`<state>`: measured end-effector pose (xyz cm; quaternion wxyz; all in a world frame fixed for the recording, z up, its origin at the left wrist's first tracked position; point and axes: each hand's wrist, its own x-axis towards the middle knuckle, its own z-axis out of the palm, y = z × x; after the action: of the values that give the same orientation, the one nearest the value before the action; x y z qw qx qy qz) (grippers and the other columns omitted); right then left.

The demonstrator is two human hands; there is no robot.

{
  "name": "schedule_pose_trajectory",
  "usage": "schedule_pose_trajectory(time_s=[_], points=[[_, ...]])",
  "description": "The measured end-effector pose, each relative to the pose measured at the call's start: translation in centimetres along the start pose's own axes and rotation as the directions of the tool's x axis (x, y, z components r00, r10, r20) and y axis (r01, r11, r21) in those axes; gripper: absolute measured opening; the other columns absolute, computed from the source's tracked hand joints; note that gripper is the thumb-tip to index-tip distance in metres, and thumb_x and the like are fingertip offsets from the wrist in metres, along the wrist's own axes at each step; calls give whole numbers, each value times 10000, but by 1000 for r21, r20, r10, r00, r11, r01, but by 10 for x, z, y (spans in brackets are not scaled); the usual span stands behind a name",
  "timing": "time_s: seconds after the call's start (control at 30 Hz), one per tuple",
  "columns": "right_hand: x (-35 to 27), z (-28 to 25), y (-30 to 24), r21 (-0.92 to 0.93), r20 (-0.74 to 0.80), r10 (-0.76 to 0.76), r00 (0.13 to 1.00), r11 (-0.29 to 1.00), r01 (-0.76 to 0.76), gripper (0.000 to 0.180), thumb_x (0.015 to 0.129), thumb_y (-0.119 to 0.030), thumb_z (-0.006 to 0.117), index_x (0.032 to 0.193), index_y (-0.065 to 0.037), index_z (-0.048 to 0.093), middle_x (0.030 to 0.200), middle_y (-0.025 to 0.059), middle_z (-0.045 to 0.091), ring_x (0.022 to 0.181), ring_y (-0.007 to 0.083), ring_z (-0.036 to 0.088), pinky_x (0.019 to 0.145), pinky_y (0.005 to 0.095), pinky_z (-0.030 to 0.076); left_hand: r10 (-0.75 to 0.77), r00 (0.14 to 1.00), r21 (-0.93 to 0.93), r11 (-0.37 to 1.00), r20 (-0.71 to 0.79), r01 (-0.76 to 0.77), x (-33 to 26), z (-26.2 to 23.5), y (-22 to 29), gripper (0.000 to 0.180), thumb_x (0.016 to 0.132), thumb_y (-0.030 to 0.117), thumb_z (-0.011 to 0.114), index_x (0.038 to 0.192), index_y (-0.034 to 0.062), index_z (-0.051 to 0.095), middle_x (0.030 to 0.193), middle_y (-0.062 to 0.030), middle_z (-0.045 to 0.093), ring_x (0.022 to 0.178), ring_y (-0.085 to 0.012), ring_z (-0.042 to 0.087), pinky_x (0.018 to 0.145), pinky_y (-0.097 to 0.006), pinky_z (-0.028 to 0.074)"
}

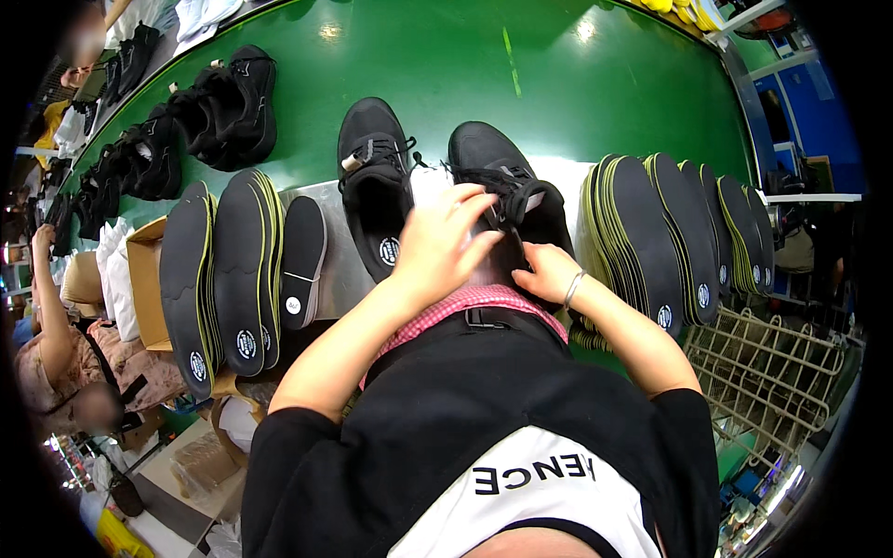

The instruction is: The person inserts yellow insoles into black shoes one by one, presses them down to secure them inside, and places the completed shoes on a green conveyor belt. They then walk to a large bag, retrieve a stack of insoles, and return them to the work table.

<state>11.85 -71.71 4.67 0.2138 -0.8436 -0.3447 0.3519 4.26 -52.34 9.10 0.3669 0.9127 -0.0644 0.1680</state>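
Two black lace-up shoes stand side by side in front of me, toes pointing away. The left shoe has an insole with a round white label inside. My left hand is over the inner side of the right shoe, fingers apart, close to its laces and tongue. At that shoe's heel opening, my right hand pinches a dark flat piece that looks like an insole. Its far end is hidden by the shoe and my left hand. A pale patch shows between the shoes.
Stacked black insoles with yellow-green edges stand at the left and right. A smaller banded insole bundle is beside the left shoe. More black shoes line the green table. A wire rack is at right; another person at left.
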Motion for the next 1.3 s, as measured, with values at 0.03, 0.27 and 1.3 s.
schedule_pose_trajectory(time_s=[0.03, 0.27, 1.3], points=[[4, 1, -2, -3, -6, -6, 1000, 1000, 6, 287, 668, -210, 546, 782, 51, 511, 743, 238, 574, 738, 374, 561, 681, 432, 443, 13, 991, 128, 992, -131, 4, -12, -10, -8, 485, 709, 189, 636, 1131, 39, 451, 1114, -144, 476, 1015, -299, 461, 878, -379, 350], [28, 1, -31, -64, 18, -48, 999, 997, 50, 315, 684, -219, 543, 815, 64, 497, 803, 246, 565, 811, 381, 546, 750, 414, 432, -671, 695, -48, 727, -258, 685, -81, -20, -74, 826, 695, 173, 640, 1304, -34, 121, 1279, -232, 272, 1192, -331, 288, 999, -378, 226], [69, 5, -45, 97, 157, 23, 987, 995, -39, 351, 821, -293, 557, 935, 36, 511, 854, 108, 574, 710, 148, 539, 605, 256, 436, -927, 368, -560, 266, 76, 785, -195, 25, 1, 415, 820, 399, 473, 1004, 38, 564, 909, -137, 613, 836, -271, 587, 728, -353, 454]])
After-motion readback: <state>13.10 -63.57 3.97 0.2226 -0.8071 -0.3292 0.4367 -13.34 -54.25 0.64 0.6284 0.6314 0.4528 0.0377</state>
